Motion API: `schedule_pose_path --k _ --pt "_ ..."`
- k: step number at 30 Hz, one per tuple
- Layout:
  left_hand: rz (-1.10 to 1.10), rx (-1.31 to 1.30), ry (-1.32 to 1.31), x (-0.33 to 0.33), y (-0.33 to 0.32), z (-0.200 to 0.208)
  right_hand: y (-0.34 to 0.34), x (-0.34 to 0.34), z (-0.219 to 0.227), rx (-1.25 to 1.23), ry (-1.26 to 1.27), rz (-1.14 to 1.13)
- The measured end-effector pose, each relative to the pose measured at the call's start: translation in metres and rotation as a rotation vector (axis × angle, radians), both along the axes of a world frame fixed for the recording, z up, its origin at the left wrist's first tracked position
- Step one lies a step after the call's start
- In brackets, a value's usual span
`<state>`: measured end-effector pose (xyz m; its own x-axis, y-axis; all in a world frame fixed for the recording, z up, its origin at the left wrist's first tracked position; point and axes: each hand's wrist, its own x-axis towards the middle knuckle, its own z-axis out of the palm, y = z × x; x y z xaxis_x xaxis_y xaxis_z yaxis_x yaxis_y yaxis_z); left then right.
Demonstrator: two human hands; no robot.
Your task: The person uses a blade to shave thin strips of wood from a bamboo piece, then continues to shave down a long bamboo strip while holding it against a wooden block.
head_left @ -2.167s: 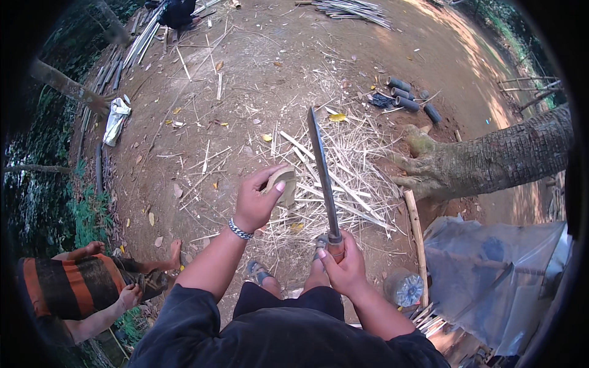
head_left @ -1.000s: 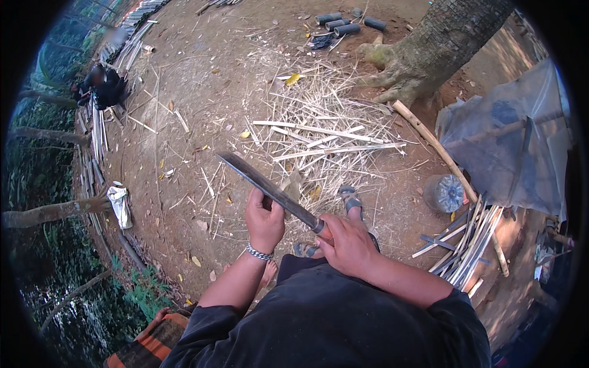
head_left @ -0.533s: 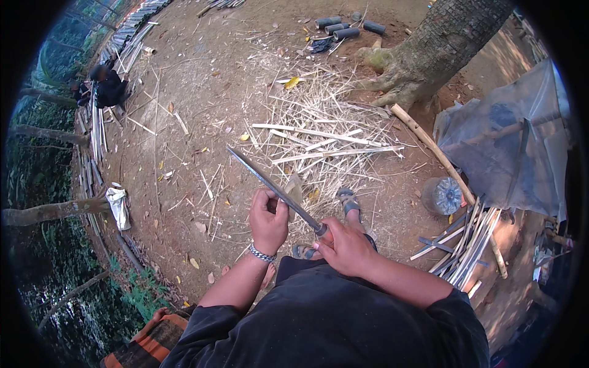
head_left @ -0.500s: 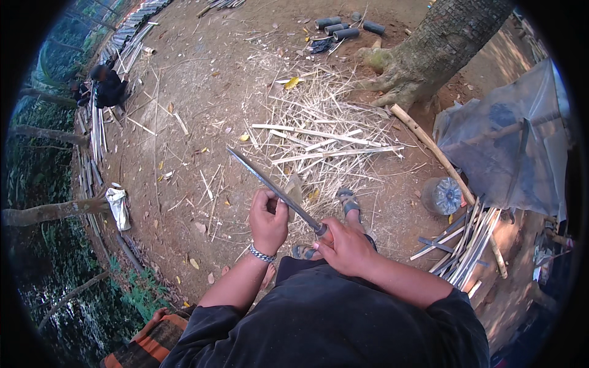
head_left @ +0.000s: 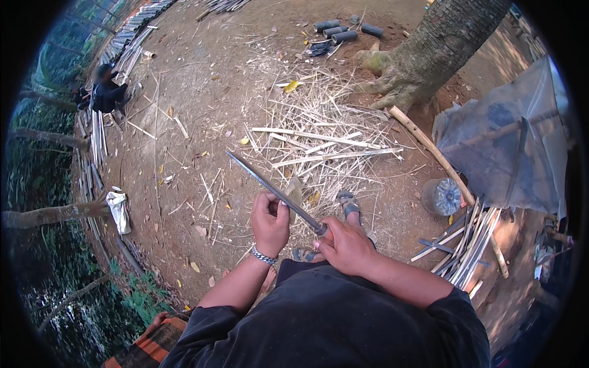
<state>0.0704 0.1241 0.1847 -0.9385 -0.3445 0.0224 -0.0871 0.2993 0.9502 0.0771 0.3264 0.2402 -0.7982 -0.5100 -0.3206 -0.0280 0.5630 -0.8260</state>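
Both hands work close together just above the person's lap. Right hand [head_left: 346, 245] is curled in a closed fist around the handle of a long knife [head_left: 273, 191], whose narrow grey blade runs from that fist up and to the left, ending in a point over the bare dirt. Left hand [head_left: 270, 221] sits just left of the right one, fingers folded around a small piece of bamboo [head_left: 294, 190] that pokes out above the knuckles; the blade crosses right over this hand's fingertips and touches the piece. A metal bracelet [head_left: 264, 256] circles the left wrist.

Below the hands, between the knees, 2 sandalled feet [head_left: 351, 205] show on the ground. Ahead of the knife tip lies a wide scatter of pale bamboo splinters and strips [head_left: 319, 144]. Farther off to the right stands a tree trunk [head_left: 429, 55] with spreading roots, and a long pole [head_left: 429, 150] slants down from its base. A bundle of cut strips [head_left: 469, 245] rests at the right, near a round plastic container [head_left: 443, 196] and a grey tarp [head_left: 503, 147]. Another person [head_left: 107, 92] crouches far off at the upper left.
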Motion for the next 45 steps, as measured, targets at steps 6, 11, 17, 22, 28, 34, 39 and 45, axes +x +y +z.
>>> schedule_pose_path --k 6,11,17,22,28,34,39,45 --pt "-0.046 -0.057 0.011 0.001 0.003 0.003 0.001 0.007 -0.006 0.011 -0.007 -0.044" --pt "-0.095 0.017 -0.092 0.003 0.004 0.008 0.002 0.009 -0.007 0.015 -0.026 -0.041" --pt "-0.093 0.028 -0.057 0.005 0.004 0.006 0.002 0.011 -0.007 0.030 -0.017 -0.043" --pt "-0.103 0.082 -0.078 0.007 0.002 0.004 0.001 0.014 -0.011 0.015 -0.005 -0.056" --pt "-0.113 0.061 -0.055 0.008 0.002 0.004 0.000 0.015 -0.009 0.032 -0.027 -0.055" --pt "-0.099 0.072 -0.069 0.009 0.002 0.004 0.002 0.015 -0.006 0.059 -0.029 -0.047" --pt "-0.151 -0.157 0.000 0.004 -0.001 0.012 0.008 0.014 -0.005 0.062 -0.008 -0.060" --pt "-0.113 -0.115 -0.041 0.001 0.007 0.019 0.014 0.011 0.004 0.240 0.154 0.012"
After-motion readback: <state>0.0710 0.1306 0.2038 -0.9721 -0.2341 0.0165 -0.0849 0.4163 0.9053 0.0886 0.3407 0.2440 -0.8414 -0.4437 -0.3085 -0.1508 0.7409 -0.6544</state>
